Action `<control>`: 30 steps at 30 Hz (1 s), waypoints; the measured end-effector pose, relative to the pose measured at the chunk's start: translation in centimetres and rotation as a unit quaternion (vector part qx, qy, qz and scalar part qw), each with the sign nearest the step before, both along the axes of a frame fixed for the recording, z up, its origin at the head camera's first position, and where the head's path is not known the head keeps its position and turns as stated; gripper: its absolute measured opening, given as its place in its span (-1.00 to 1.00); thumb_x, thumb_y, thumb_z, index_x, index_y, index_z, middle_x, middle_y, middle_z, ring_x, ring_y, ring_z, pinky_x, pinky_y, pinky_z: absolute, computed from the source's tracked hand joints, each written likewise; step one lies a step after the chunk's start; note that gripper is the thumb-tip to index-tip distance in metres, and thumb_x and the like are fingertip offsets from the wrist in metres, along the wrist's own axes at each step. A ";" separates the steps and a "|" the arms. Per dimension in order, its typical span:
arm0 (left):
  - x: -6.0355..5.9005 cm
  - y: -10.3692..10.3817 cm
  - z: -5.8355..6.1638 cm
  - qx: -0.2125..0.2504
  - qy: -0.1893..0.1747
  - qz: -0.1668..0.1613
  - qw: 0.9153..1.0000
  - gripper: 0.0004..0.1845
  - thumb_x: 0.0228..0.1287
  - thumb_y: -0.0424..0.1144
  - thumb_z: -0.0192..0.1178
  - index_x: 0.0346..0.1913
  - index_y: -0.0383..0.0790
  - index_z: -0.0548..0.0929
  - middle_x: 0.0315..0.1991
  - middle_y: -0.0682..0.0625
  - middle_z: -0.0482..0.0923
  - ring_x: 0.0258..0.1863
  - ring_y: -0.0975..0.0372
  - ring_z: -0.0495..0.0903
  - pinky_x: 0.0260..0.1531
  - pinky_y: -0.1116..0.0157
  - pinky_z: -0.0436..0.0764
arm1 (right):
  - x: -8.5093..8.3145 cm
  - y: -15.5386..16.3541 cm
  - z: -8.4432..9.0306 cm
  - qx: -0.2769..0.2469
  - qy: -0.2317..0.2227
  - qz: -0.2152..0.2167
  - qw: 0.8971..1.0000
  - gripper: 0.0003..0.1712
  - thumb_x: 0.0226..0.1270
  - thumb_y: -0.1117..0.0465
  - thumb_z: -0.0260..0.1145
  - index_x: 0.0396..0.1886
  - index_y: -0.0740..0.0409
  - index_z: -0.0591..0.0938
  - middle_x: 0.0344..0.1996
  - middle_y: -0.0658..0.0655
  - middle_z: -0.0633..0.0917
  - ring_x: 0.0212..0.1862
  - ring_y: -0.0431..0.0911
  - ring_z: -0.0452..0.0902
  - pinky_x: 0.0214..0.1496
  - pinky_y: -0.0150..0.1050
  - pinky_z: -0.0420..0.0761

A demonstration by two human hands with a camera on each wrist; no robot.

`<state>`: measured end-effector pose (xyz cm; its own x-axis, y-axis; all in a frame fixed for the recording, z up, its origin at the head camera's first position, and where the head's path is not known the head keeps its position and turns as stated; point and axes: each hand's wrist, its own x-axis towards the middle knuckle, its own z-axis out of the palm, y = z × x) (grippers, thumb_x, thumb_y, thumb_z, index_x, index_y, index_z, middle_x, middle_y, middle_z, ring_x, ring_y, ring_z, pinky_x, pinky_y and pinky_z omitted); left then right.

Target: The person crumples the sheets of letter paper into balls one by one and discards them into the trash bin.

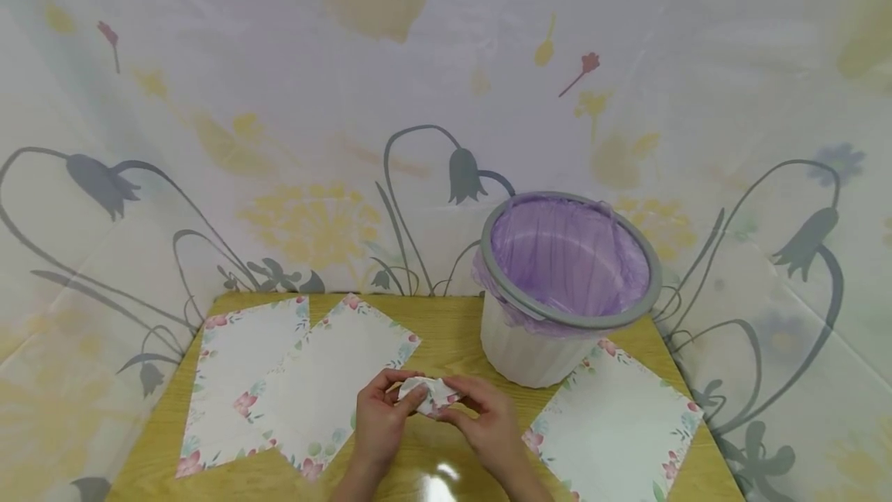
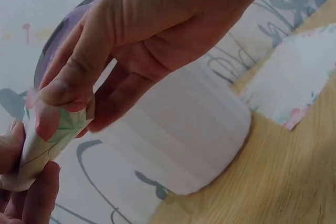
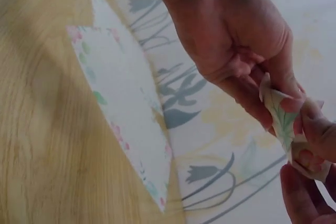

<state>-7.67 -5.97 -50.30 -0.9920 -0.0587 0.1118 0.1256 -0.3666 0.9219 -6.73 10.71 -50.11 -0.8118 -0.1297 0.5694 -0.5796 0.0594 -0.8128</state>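
Both hands meet just above the near middle of the pale wooden desk (image 1: 453,331), and between them sits a crumpled ball of white floral-bordered paper (image 1: 427,393); the left hand (image 1: 379,417) has its thumb and fingers curled round the ball's left side, and the right hand (image 1: 488,421) pinches its right side with curled fingertips; in the left wrist view the paper (image 2: 44,142) shows as a creased wad with a green leaf print, squeezed under the left thumb (image 2: 63,90) while the other hand's fingers (image 2: 37,192) press it from below; in the right wrist view the same wad (image 3: 286,124) is nipped between the right hand's fingertips (image 3: 291,103), with the left hand's fingers (image 3: 310,192) touching it from the lower right.

Behind the hands and a little to the right stands a white ribbed plastic bin with a grey rim and a lilac plastic liner (image 1: 530,347), upright near the desk's far right edge; one flat white sheet with a flower border (image 1: 620,424) lies on the desk to the right of the hands, its far corner just beside the bin's foot; two more such sheets lie to the left, the nearer one (image 1: 327,386) set at a slant and overlapping the farther one (image 1: 237,370); a pale curtain printed with grey bellflowers and yellow blooms (image 1: 313,138) hangs behind and around the desk.
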 end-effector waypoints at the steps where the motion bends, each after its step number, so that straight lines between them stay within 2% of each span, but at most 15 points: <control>1: 0.0 0.1 0.1 -0.003 -0.001 0.006 1.000 -0.70 0.14 -0.61 0.32 -0.11 -0.71 0.50 -0.22 -0.06 0.70 -0.33 0.23 0.73 -0.39 0.34 0.71 | 0.0 -0.2 0.1 -0.001 -0.005 -0.009 1.000 -0.53 -0.07 0.53 0.54 -0.06 0.44 0.68 -0.17 0.34 0.70 -0.12 -0.04 0.69 -0.21 -0.08 0.73; 3: 0.0 0.3 0.2 0.000 -0.005 0.019 1.000 -0.72 0.14 -0.63 0.32 -0.13 -0.71 0.50 -0.22 -0.10 0.70 -0.34 0.23 0.73 -0.39 0.32 0.72 | 0.0 -0.3 0.4 0.000 -0.016 -0.013 1.000 -0.55 -0.06 0.51 0.55 -0.08 0.40 0.69 -0.19 0.32 0.70 -0.16 -0.06 0.68 -0.25 -0.07 0.73; 6: 0.1 0.5 0.4 0.004 -0.008 0.033 0.999 -0.73 0.14 -0.63 0.32 -0.15 -0.71 0.49 -0.22 -0.16 0.69 -0.35 0.22 0.73 -0.39 0.31 0.72 | -0.1 -0.1 0.2 0.007 -0.027 -0.001 1.000 -0.48 -0.10 0.48 0.59 -0.03 0.33 0.69 -0.12 0.29 0.69 -0.09 -0.10 0.66 -0.17 -0.11 0.72; 10: -0.1 0.7 0.6 0.009 -0.003 0.042 0.999 -0.75 0.13 -0.64 0.32 -0.18 -0.72 0.50 -0.25 -0.16 0.70 -0.36 0.22 0.74 -0.39 0.33 0.72 | -0.2 -0.1 0.2 0.016 -0.002 0.002 1.000 -0.36 -0.22 0.57 0.59 0.00 0.40 0.64 -0.07 0.36 0.67 -0.03 -0.05 0.65 -0.13 -0.10 0.70; 14: -0.3 0.9 0.6 -0.003 0.023 0.074 0.997 -0.79 0.05 -0.64 0.37 -0.27 -0.68 0.57 -0.32 -0.09 0.71 -0.37 0.23 0.73 -0.41 0.35 0.71 | -0.3 -0.9 -0.2 0.003 0.031 -0.025 0.999 -0.43 -0.24 0.66 0.54 -0.07 0.54 0.63 -0.16 0.46 0.70 -0.14 0.06 0.71 -0.23 -0.10 0.71; 16: -0.4 1.1 0.5 -0.015 0.046 0.095 0.994 -0.82 0.02 -0.64 0.39 -0.33 -0.64 0.60 -0.35 -0.08 0.72 -0.35 0.23 0.73 -0.41 0.36 0.71 | -0.3 -1.5 -0.3 -0.007 0.040 -0.052 0.998 -0.49 -0.22 0.69 0.51 -0.14 0.57 0.64 -0.22 0.47 0.71 -0.23 0.07 0.74 -0.30 -0.15 0.72; 19: -0.4 1.3 0.3 -0.041 0.096 0.129 0.986 -0.86 -0.02 -0.68 0.40 -0.40 -0.57 0.64 -0.37 -0.13 0.73 -0.34 0.22 0.73 -0.40 0.38 0.70 | -0.2 -2.3 -0.3 -0.016 0.052 -0.104 0.993 -0.59 -0.21 0.68 0.52 -0.23 0.55 0.68 -0.31 0.43 0.73 -0.34 0.01 0.75 -0.38 -0.26 0.71; 22: -0.5 1.8 0.3 -0.082 0.152 0.167 0.971 -0.84 -0.05 -0.70 0.40 -0.42 -0.48 0.69 -0.38 -0.19 0.72 -0.34 0.22 0.73 -0.38 0.40 0.69 | -0.2 -2.9 -0.3 -0.037 0.057 -0.140 0.988 -0.67 -0.17 0.64 0.52 -0.29 0.49 0.73 -0.33 0.38 0.75 -0.32 -0.01 0.76 -0.37 -0.29 0.70; 26: -0.4 2.4 0.5 -0.120 0.197 0.209 0.950 -0.81 -0.04 -0.68 0.41 -0.41 -0.38 0.75 -0.38 -0.20 0.71 -0.35 0.19 0.73 -0.45 0.42 0.68 | -0.4 -3.3 -0.2 -0.077 0.057 -0.147 0.985 -0.78 -0.08 0.63 0.49 -0.34 0.51 0.73 -0.32 0.39 0.74 -0.23 0.02 0.76 -0.28 -0.23 0.70; 30: -0.5 2.8 0.4 -0.125 0.244 0.212 0.938 -0.78 -0.04 -0.74 0.37 -0.35 -0.43 0.76 -0.34 -0.26 0.72 -0.33 0.12 0.75 -0.47 0.41 0.68 | -0.6 -3.4 -0.2 -0.110 0.047 -0.144 0.982 -0.79 -0.09 0.70 0.45 -0.36 0.58 0.70 -0.32 0.45 0.72 -0.19 -0.03 0.75 -0.24 -0.21 0.70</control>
